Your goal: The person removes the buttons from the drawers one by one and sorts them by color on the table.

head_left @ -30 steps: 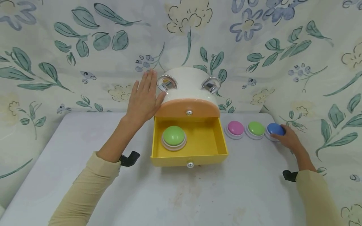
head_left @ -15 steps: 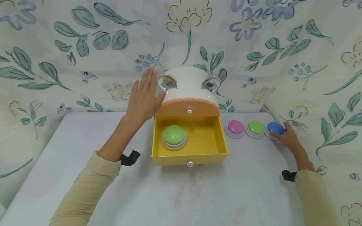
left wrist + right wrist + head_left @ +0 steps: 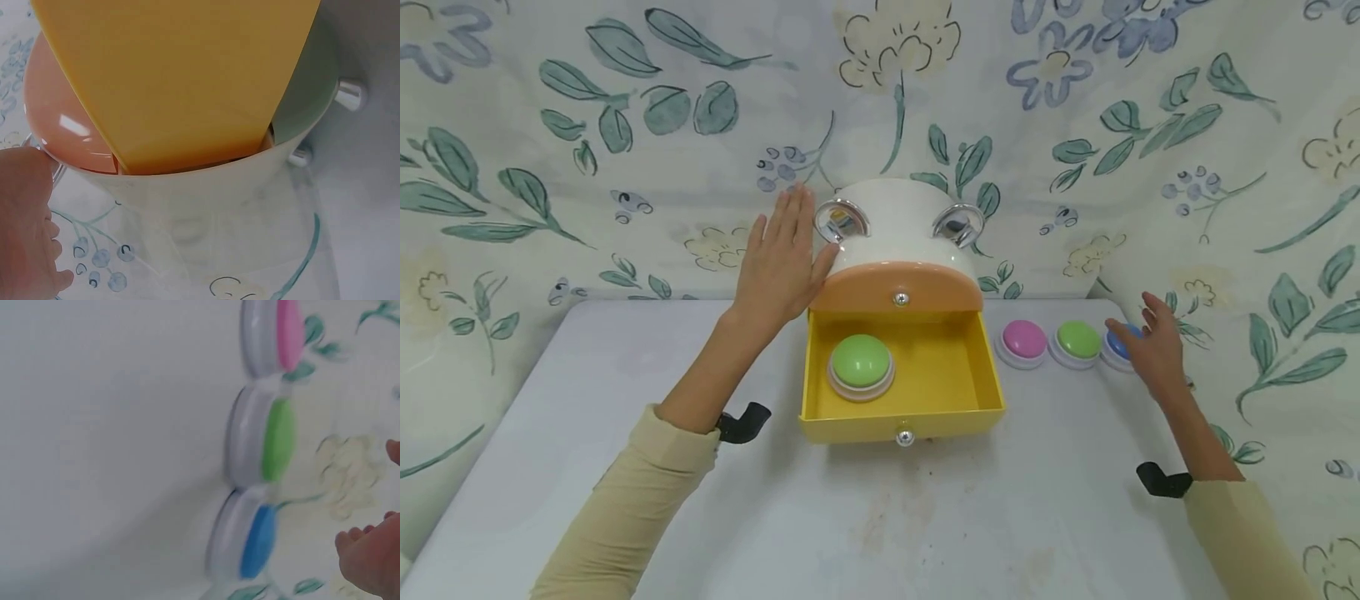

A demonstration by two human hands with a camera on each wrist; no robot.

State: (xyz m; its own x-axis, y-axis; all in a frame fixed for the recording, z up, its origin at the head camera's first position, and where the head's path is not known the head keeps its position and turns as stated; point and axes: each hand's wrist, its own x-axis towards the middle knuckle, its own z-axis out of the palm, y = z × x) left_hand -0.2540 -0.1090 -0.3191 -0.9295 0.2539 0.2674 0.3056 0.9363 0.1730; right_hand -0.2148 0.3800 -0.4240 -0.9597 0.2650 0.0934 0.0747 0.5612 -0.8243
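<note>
My left hand (image 3: 778,267) lies with straight fingers against the left side of a white box (image 3: 895,225) with chrome eye-like loops and an orange upper drawer front (image 3: 865,287). Below that, its yellow drawer (image 3: 943,375) is pulled out, holding a large green push button (image 3: 861,361) on its left side. Raised over a blue push button (image 3: 257,542), my right hand (image 3: 1157,350) has its fingers spread and holds nothing; it partly covers that button in the head view. A gap shows between them in the right wrist view.
Left of the blue button, a smaller green push button (image 3: 1078,340) and a pink push button (image 3: 1024,339) stand in a row on the white table (image 3: 985,517). Floral cloth (image 3: 715,150) hangs behind the table and along its right side.
My right hand has let go of the blue button and lifted off it, fingers opening. The blue button stays in the row. My left hand has not moved.
</note>
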